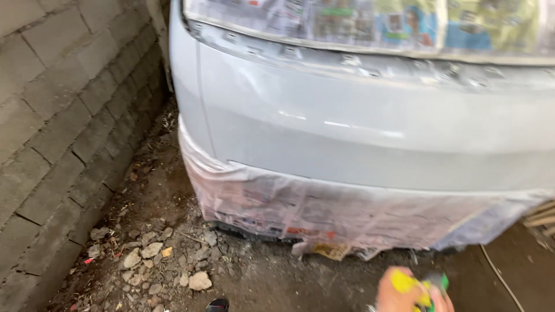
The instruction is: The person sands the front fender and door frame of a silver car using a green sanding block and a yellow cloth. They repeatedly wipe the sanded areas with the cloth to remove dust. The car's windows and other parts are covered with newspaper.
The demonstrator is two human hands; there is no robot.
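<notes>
Gripping a yellow-green sponge [425,287], hand [404,296] closed around it, bumper [370,133] above. Looks soft and light, so squeeze its middle. Can't tell which hand.

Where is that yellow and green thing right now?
In the head view, the yellow and green object sits at the bottom edge, right of centre, gripped in a hand, below the bumper's masking paper.

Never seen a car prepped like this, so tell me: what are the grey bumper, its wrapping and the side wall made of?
The bumper looks like plastic or metal under smooth grey primer; soft highlights show a satin coat. The masking is printed newspaper, dusted pale, creased and torn at its edge. The wall looks like rough grey concrete blocks with visible joints.
</notes>
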